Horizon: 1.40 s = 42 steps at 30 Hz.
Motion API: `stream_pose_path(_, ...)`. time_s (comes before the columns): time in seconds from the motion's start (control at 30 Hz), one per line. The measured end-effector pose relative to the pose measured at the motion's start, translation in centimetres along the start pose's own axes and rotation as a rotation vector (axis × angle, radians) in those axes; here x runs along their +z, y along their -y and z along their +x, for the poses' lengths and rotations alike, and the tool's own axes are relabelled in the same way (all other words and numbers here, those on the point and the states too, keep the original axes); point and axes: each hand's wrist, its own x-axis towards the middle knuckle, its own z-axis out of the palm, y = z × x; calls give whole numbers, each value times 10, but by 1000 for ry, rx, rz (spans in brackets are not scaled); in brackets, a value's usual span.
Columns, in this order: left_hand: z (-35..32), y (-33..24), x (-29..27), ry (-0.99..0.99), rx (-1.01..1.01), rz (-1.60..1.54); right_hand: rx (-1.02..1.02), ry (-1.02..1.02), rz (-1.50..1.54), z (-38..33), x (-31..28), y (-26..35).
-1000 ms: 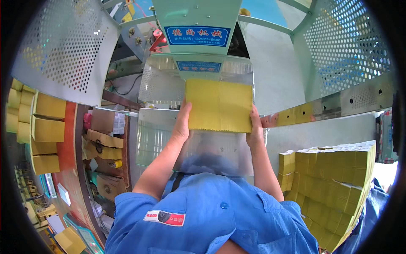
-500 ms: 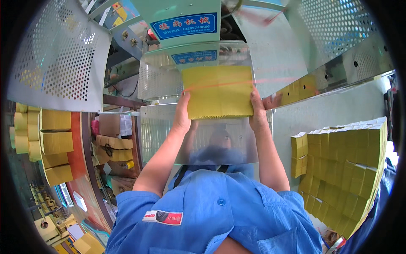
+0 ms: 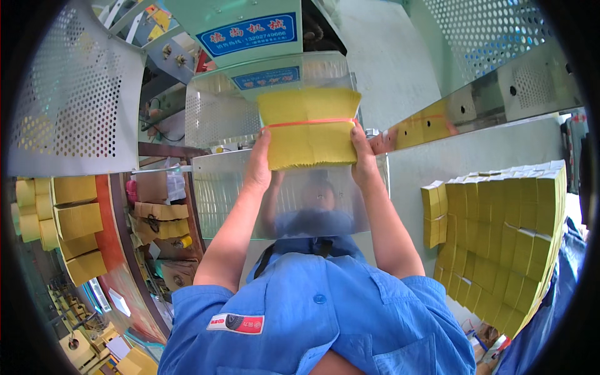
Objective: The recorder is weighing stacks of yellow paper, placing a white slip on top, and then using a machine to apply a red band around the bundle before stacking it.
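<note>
Between my two hands is a thick bundle of yellow paper (image 3: 310, 147), with a red band (image 3: 310, 122) pulled tight across its middle. The band pinches the bundle, so its far and near ends flare. My left hand (image 3: 259, 156) presses the left side, and my right hand (image 3: 363, 153) grips the right side with its thumb along the edge. Most of the fingers are hidden behind the paper. Beneath the bundle lies the shiny metal plate (image 3: 231, 200) of a machine, which mirrors my front.
Light-coloured machine housing (image 3: 247, 15) with a blue label stands ahead. Perforated guards rise at left (image 3: 69, 106) and far right (image 3: 484, 37). A metal rail (image 3: 450, 115) slants across the right. Many banded yellow bundles (image 3: 500, 237) are stacked at right; more yellow stacks (image 3: 76, 190) stand left.
The red band, blurred and stretched past the bundle's right side before, now sits snugly around its middle, squeezing it. Both hands still hold the bundle; the whole view has shifted slightly.
</note>
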Motion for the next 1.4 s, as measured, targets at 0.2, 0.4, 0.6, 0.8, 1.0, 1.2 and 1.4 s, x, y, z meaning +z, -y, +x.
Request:
stream_pose_path(0.2,5,-1,8,-24,-16,59,-69,-50,38,-2,3,2)
stream_pose_path(0.4,3,-4,6,-60,0,79,-63,-61,-22,2,-7,-5)
stream_pose_path(0.6,-44,-5,-10,-95,88,306,-72,48,-197,-17,-3,-7)
stream_pose_path(0.8,-111,-26,-62,-81,-57,821,-154,-210,-834,-82,7,-5)
stream_pose_path(1.0,-75,-37,-75,-297,46,275,-171,-189,-508,-62,-3,7)
stream_pose_path(1.2,-49,-11,-41,120,-152,-167,-14,112,-403,-25,19,-6)
stream_pose_path(1.4,-77,-20,-67,102,-220,-126,-43,-130,-191,-68,-11,-17)
